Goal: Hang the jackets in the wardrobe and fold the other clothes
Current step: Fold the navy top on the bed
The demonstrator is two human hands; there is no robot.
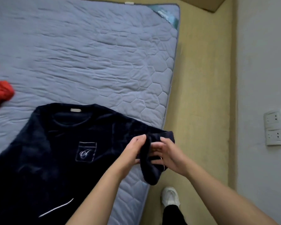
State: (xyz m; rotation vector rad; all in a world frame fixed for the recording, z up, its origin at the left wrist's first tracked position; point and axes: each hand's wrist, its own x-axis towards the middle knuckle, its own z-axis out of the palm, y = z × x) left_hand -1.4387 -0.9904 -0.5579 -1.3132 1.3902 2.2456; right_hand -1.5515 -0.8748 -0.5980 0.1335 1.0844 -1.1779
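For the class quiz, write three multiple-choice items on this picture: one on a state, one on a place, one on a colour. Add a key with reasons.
1. The sweater is spread on the mattress. What are the left hand and right hand doing?
A. Lying open on the mattress
B. Holding a hanger
C. Both gripping its sleeve

2. Where is the red garment?
A. On the mattress, left of the sweater
B. On top of the sweater
C. Inside a wardrobe

3. What colour is the shoe?
A. Black
B. White
C. Red

Key:
1. C, since fingers of both hands curl round the sleeve at the mattress's right edge.
2. A, since it lies apart from the sweater at the picture's left edge.
3. B, since the shoe beside the mattress is plainly white.
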